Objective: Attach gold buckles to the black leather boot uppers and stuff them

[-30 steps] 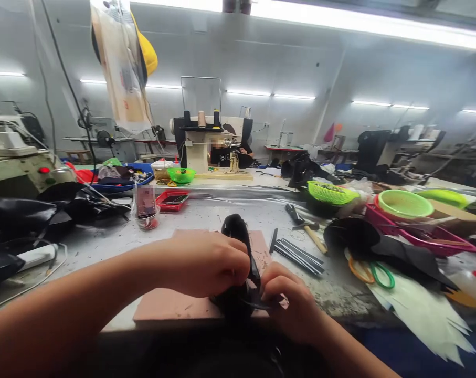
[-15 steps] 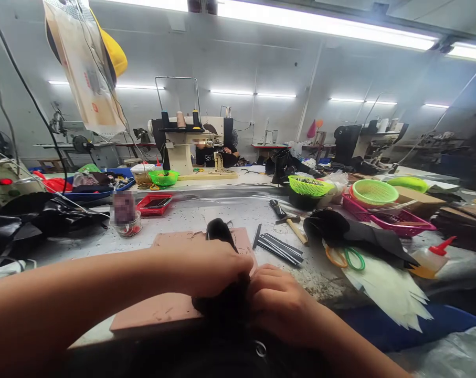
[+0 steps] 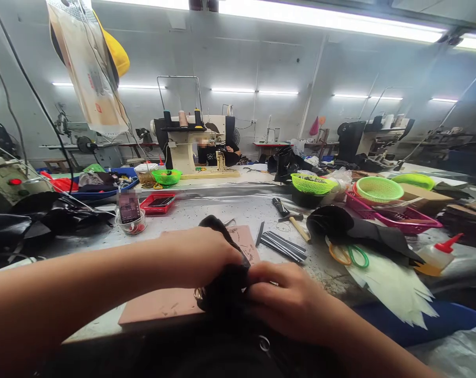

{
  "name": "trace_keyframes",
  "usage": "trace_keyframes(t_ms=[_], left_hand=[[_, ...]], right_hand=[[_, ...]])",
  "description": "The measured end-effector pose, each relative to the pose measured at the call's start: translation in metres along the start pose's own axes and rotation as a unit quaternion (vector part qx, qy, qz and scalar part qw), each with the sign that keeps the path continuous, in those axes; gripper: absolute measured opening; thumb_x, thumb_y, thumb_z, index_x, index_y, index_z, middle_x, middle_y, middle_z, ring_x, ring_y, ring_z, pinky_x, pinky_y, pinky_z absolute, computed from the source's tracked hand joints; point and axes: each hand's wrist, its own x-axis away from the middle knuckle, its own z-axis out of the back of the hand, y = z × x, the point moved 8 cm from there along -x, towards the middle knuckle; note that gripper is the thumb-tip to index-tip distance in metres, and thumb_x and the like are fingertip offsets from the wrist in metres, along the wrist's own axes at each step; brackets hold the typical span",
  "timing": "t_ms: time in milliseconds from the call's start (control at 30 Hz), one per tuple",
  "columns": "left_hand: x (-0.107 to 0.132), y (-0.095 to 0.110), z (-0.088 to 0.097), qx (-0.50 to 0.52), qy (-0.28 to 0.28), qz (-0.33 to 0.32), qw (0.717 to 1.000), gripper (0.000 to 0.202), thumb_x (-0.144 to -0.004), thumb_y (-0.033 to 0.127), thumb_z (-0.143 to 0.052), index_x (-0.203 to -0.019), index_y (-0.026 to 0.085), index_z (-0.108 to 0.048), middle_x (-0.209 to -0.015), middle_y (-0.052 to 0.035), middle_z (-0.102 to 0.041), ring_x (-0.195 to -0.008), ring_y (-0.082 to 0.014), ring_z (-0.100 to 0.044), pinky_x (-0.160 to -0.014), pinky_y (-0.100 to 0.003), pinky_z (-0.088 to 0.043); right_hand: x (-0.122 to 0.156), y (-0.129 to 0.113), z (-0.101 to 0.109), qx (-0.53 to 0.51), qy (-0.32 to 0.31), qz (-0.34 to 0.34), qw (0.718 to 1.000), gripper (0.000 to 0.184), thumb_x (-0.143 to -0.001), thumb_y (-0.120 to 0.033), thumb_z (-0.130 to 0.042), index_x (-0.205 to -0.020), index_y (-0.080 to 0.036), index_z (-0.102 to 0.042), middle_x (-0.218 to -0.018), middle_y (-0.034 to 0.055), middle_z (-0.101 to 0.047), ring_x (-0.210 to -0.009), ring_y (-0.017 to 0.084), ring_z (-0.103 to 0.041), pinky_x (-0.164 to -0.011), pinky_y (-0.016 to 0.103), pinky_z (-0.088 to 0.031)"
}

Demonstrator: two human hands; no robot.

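Observation:
A soft black piece that looks like a boot upper [image 3: 226, 291] stands bent over a pinkish board [image 3: 159, 304] at the table's front edge. My left hand [image 3: 214, 254] reaches across from the left and is closed on its upper part, with the fingertips hidden in the dark material. At its right edge, my right hand [image 3: 281, 294] is closed with curled fingers and thumb, pinching the material. Something shiny shows on the piece's lower left side. Dark strips [image 3: 283, 245] and a hammer [image 3: 296, 227] lie right of the board.
Left stand a phone [image 3: 129, 207] in a clear cup and a red tray [image 3: 158, 202]. Right are black material [image 3: 363, 231], scissors [image 3: 358, 256], pale sheets [image 3: 395, 294], a glue bottle [image 3: 438, 257] and baskets [image 3: 379, 190]. A person sits behind a sewing machine [image 3: 182, 147].
The black piece has tilted, its top leaning further left. My left hand has moved slightly left and up. My right hand has turned, its thumb side now higher, and the view has shifted slightly.

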Motion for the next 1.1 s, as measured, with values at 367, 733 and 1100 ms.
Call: trace_keyframes(t_ms=[367,733,1100], left_hand=[[0.009,-0.014,-0.004,0.047,0.042,0.076,0.995,0.025,-0.073,0.015,-0.045,-0.087,0.024,-0.064,-0.076,-0.0026,-0.065,-0.07,-0.019,-0.06,-0.054,-0.024,-0.038],[0.02,-0.026,-0.007,0.081,0.063,0.106,0.989,0.028,-0.069,0.041,-0.06,-0.091,0.025,-0.064,-0.079,-0.003,-0.064,-0.073,-0.0219,-0.059,-0.056,-0.026,-0.038],[0.02,-0.029,-0.006,0.074,0.098,0.12,0.985,0.019,-0.074,0.033,-0.055,-0.087,0.024,-0.066,-0.079,-0.003,-0.065,-0.072,-0.0199,-0.059,-0.058,-0.025,-0.038]], right_hand=[[-0.021,0.019,0.001,0.016,-0.054,-0.135,0.989,0.011,-0.08,-0.014,-0.056,-0.07,-0.018,-0.053,-0.073,0.0024,-0.058,-0.064,0.014,-0.054,-0.057,0.023,-0.042],[-0.029,0.022,-0.001,0.048,-0.006,-0.15,0.987,0.012,-0.08,-0.015,-0.058,-0.074,-0.019,-0.047,-0.086,0.0053,-0.058,-0.071,0.016,-0.056,-0.062,0.027,-0.045],[-0.03,0.024,-0.001,0.061,0.001,-0.185,0.981,0.014,-0.08,-0.014,-0.057,-0.074,-0.018,-0.046,-0.083,0.0053,-0.059,-0.071,0.017,-0.056,-0.062,0.027,-0.043]])
